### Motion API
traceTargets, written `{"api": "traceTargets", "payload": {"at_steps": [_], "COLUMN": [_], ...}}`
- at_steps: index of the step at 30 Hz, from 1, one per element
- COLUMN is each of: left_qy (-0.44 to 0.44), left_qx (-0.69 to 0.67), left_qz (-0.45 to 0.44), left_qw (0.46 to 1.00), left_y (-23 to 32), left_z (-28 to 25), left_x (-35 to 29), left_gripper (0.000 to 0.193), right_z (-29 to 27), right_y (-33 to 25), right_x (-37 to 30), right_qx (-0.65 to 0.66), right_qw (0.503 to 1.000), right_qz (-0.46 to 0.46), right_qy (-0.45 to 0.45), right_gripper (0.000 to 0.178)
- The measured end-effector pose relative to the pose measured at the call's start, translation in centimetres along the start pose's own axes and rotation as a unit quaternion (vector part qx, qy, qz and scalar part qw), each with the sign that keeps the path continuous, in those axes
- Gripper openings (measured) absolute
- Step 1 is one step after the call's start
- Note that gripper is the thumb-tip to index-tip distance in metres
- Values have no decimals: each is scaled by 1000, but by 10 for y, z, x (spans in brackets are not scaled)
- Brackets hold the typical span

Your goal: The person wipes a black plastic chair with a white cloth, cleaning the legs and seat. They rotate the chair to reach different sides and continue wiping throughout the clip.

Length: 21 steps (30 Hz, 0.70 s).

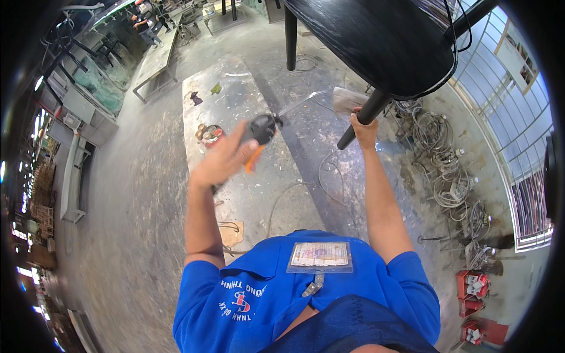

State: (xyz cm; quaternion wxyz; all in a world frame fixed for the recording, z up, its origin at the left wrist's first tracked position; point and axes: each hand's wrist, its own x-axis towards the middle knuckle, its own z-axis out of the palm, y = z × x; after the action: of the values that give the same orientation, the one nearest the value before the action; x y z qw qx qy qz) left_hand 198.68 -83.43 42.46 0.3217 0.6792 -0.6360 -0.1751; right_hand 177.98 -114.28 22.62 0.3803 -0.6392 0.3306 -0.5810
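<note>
My left hand (225, 160), blurred by motion, is closed around a black and orange hand tool (261, 128); its exact kind is unclear. A thin pale streak runs from the tool's front toward the right. My right hand (366, 130) is wrapped around a black leg (373, 107) of a black wooden piece of furniture, apparently a chair, with a broad rounded panel (371, 41). Beside the fingers of that hand is a flat grey-brown piece (348, 101); whether they hold it too I cannot tell.
A stained pale sheet (235, 97) lies on the floor, with a small round container (210, 135) and scraps on it. Coiled hoses (438, 147) line the right wall. A long bench (156, 65) stands at the far left, people behind it. Red boxes (472, 286) are at lower right.
</note>
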Motion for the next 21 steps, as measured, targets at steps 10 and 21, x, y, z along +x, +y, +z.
{"api": "traceTargets", "payload": {"at_steps": [10,21], "left_qy": [-2,3], "left_qx": [-68,-78], "left_qz": [52,-35], "left_qw": [996,996], "left_y": [41,-47], "left_z": [-83,-39], "left_x": [47,13], "left_gripper": [45,49], "right_z": [-16,8], "right_y": [-16,-24], "right_x": [-5,-15], "right_qx": [14,20], "right_qw": [1000,1000], "right_qz": [-2,-18], "right_qy": [5,1], "right_gripper": [17,14]}}
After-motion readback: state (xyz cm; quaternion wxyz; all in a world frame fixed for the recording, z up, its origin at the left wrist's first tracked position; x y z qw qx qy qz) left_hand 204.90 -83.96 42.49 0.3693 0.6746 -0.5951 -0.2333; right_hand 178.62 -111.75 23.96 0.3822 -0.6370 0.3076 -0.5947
